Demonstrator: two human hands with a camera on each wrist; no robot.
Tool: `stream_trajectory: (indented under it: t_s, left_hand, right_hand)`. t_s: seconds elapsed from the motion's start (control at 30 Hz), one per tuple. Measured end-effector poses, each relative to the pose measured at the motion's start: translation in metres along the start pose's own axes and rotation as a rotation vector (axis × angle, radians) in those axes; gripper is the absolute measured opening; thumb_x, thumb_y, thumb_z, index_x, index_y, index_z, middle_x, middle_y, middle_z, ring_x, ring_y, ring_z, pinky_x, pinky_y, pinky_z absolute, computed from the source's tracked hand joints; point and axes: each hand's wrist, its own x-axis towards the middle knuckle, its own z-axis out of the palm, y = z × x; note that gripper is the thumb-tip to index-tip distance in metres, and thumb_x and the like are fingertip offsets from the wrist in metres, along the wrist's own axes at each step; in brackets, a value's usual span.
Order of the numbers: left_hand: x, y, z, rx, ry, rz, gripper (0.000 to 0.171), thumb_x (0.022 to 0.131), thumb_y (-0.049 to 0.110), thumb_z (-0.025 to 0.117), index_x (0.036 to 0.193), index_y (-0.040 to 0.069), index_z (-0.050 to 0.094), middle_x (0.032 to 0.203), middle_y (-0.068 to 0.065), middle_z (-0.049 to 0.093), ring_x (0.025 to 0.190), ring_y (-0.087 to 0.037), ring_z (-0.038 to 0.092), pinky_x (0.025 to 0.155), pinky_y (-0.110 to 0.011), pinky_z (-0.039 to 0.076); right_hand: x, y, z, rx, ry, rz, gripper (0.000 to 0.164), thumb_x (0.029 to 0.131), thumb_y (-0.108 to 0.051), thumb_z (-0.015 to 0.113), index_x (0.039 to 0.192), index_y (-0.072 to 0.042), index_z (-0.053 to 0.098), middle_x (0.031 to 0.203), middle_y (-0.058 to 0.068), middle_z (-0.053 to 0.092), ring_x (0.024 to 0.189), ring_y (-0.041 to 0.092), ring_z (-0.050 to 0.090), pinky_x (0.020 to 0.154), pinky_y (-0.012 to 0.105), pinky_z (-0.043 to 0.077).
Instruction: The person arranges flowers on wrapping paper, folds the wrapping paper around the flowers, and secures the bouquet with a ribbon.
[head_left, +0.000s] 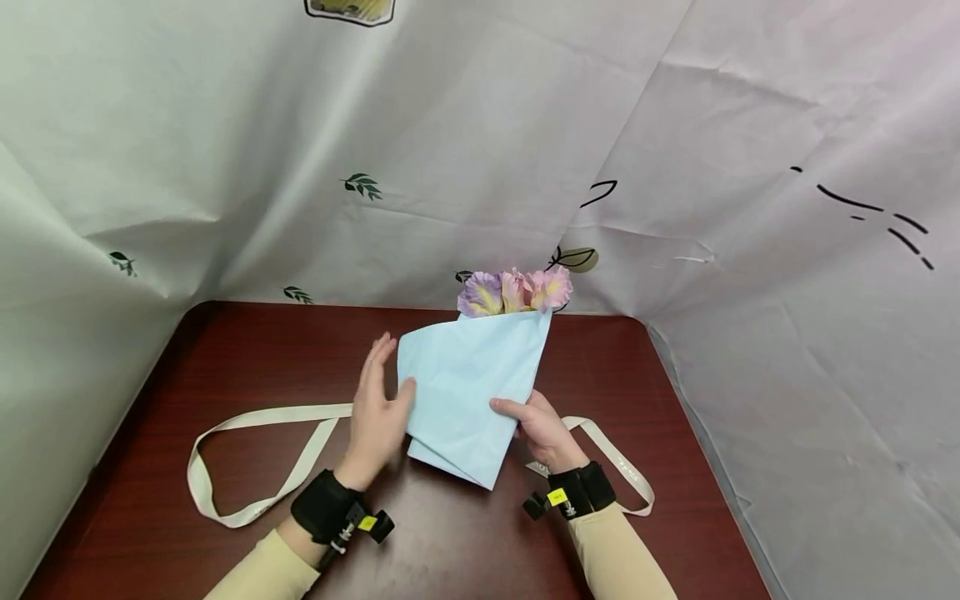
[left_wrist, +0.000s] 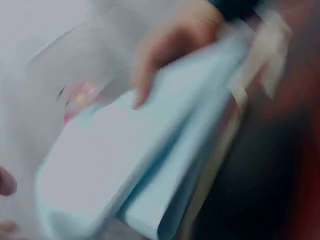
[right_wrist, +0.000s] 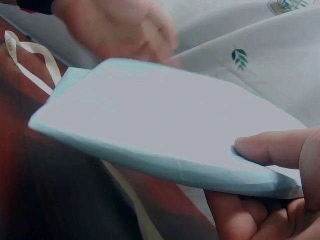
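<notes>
Light blue wrapping paper (head_left: 465,383), folded into a cone, surrounds pink and purple flowers (head_left: 513,292) whose blooms show above its top edge. My right hand (head_left: 547,429) grips the cone's right side, thumb on the front face and the other fingers curled beneath, as the right wrist view shows. At the paper's left edge, my left hand (head_left: 375,425) is spread with fingers extended and the thumb overlapping the edge. In the right wrist view this left hand (right_wrist: 117,30) appears blurred beyond the paper (right_wrist: 150,110). The flower stems are hidden inside.
A cream ribbon (head_left: 285,414) lies looped on the dark red table (head_left: 600,350) at left; a printed ribbon length (head_left: 621,463) curves out by the right wrist. Pale patterned cloth (head_left: 487,125) hangs behind and along the sides. Both wrists wear black straps with cameras.
</notes>
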Motion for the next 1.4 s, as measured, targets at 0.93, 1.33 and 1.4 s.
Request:
stream_trajectory:
  t_s: [0.93,1.33,1.4]
  left_hand:
    - [0.021,-0.008,0.028,0.098,-0.171,-0.138,0.071,0.108,0.04,0.047,0.162,0.007,0.016,0.168,-0.01,0.019,0.153,-0.023,0.021,0.121,-0.046,0.024]
    - [0.024,-0.02,0.016,-0.474,-0.213,-0.508,0.043,0.105,0.027,0.058,0.142,0.006,0.056,0.111,-0.015,0.074,0.094,-0.022,0.073,0.079,-0.035,0.059]
    - [0.023,-0.021,0.016,-0.501,-0.268,-0.501,0.043,0.104,0.025,0.06,0.142,0.006,0.055,0.11,-0.015,0.074,0.092,-0.023,0.073,0.078,-0.037,0.059]
  right_hand:
    - [-0.001,0.001,0.028,0.023,-0.152,-0.046,0.041,0.095,-0.015,0.072,0.131,-0.003,0.055,0.115,0.007,0.069,0.1,0.017,0.07,0.078,0.028,0.055]
    - [0.004,-0.006,0.024,-0.035,-0.004,-0.072,0.045,0.09,-0.004,0.073,0.132,-0.004,0.056,0.122,0.01,0.066,0.11,0.023,0.066,0.094,0.038,0.05]
    - [0.006,-0.007,0.023,-0.03,0.013,-0.071,0.045,0.09,-0.004,0.074,0.131,-0.004,0.057,0.12,0.009,0.067,0.108,0.023,0.067,0.092,0.037,0.052]
